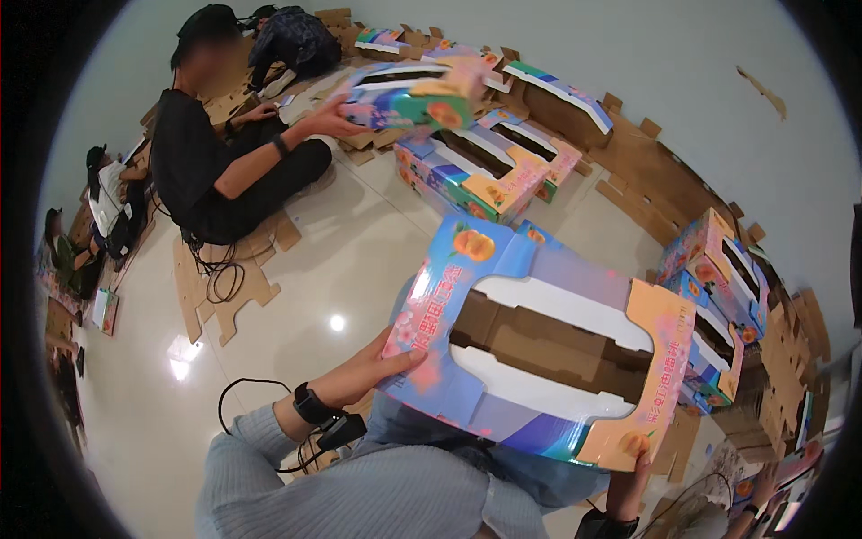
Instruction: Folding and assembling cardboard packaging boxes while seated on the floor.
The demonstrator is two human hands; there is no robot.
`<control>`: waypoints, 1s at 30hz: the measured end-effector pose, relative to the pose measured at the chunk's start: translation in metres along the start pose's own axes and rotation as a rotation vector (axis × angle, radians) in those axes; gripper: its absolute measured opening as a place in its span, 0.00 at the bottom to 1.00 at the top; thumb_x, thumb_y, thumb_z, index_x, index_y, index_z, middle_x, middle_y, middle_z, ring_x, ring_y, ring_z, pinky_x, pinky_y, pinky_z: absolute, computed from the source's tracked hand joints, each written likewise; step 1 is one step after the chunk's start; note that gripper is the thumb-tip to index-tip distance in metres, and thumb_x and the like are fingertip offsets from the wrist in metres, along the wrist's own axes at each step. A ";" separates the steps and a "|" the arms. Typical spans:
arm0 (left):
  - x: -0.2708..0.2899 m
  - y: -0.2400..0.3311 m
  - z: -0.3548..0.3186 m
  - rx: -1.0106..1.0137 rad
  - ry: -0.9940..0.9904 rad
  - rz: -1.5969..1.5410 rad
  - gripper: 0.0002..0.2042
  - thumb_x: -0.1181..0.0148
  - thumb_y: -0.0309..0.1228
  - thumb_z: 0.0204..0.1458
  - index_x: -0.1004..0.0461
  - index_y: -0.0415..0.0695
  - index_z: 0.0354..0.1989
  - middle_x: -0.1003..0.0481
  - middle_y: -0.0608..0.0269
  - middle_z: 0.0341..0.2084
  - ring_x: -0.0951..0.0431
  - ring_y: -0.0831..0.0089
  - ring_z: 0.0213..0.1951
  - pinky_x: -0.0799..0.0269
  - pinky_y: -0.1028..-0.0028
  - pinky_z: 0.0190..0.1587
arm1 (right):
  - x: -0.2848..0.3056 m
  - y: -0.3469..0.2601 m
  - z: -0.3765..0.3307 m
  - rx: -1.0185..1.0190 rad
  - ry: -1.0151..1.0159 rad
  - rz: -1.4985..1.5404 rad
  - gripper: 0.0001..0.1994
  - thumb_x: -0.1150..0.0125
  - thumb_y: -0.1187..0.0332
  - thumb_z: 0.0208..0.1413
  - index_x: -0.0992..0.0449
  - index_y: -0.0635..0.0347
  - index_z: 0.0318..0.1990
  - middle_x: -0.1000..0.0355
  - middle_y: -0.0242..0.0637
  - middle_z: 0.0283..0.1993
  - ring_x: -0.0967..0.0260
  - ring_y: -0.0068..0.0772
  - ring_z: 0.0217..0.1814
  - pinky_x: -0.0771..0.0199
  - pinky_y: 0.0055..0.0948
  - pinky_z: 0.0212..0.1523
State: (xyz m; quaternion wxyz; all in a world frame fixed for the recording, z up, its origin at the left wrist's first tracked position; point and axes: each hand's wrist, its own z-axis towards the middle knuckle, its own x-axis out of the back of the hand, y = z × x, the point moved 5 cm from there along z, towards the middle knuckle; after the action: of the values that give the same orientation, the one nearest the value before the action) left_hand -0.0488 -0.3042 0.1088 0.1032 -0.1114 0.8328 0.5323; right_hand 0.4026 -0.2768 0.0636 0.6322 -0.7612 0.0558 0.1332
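The left hand (388, 364) pinches the left end of a printed carton (525, 395), thumb flat on its upper face, the remaining fingers hidden behind it. The right hand (633, 482) is closed on the near right corner; only part of its grip is visible. The carton is held tilted above the lap — blue, orange and purple, with fruit and blossom pictures — and a long, white-edged opening shows its bare brown interior. A black strap with a small device (339, 429) encircles the left wrist.

Beyond the carton, two similar boxes (476, 171) stand side by side on the glossy tiled floor (359, 242). To the right, further printed boxes (734, 274) stand near a stack of flat brown cardboard (763, 395). At upper left a co-worker in black (193, 153) sits cross-legged, holding up another carton (409, 106), blurred. Near that person lie cardboard offcuts (260, 287) and a coiled black cable (218, 269). Outermost — more seated people (108, 193) along the left, and brown cardboard (709, 198) along the wall.
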 end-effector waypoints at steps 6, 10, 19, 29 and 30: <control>-0.007 0.001 0.018 -0.089 -0.066 -0.016 0.38 0.41 0.39 0.59 0.56 0.40 0.70 0.39 0.61 0.62 0.37 0.73 0.61 0.40 0.70 0.63 | 0.001 -0.004 -0.008 0.052 0.025 -0.031 0.33 0.56 0.40 0.61 0.42 0.52 0.66 0.43 0.33 0.66 0.47 0.35 0.69 0.46 0.43 0.65; -0.014 0.005 0.031 -0.144 -0.120 0.024 0.36 0.42 0.38 0.59 0.54 0.40 0.70 0.37 0.62 0.61 0.36 0.74 0.61 0.40 0.70 0.63 | 0.003 -0.005 -0.015 0.091 0.156 -0.010 0.33 0.55 0.41 0.61 0.43 0.50 0.67 0.43 0.34 0.66 0.46 0.37 0.69 0.44 0.45 0.64; -0.032 0.016 0.065 -0.184 -0.236 0.060 0.35 0.43 0.43 0.59 0.51 0.40 0.69 0.36 0.62 0.60 0.35 0.74 0.60 0.40 0.71 0.62 | 0.007 -0.014 -0.008 0.120 0.244 -0.053 0.32 0.57 0.43 0.62 0.45 0.49 0.68 0.44 0.33 0.68 0.45 0.35 0.69 0.42 0.43 0.62; -0.060 0.062 0.160 -0.094 -0.361 0.035 0.28 0.47 0.44 0.61 0.43 0.42 0.65 0.32 0.63 0.58 0.31 0.74 0.57 0.33 0.71 0.59 | 0.008 -0.092 0.082 -0.008 0.104 -0.154 0.31 0.59 0.41 0.63 0.43 0.48 0.67 0.35 0.36 0.62 0.30 0.29 0.53 0.29 0.31 0.48; -0.063 0.066 0.171 -0.058 -0.401 -0.025 0.27 0.47 0.43 0.61 0.41 0.41 0.64 0.31 0.62 0.57 0.29 0.73 0.56 0.31 0.70 0.58 | 0.005 -0.095 0.093 0.056 0.148 -0.061 0.30 0.58 0.41 0.63 0.42 0.48 0.66 0.30 0.38 0.56 0.27 0.30 0.45 0.27 0.30 0.43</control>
State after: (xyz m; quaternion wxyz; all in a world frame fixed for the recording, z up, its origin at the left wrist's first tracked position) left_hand 0.0006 -0.1168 0.1134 0.2703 -0.0168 0.7784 0.5664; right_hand 0.4195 -0.1665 0.1372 0.6512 -0.7524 0.0829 0.0554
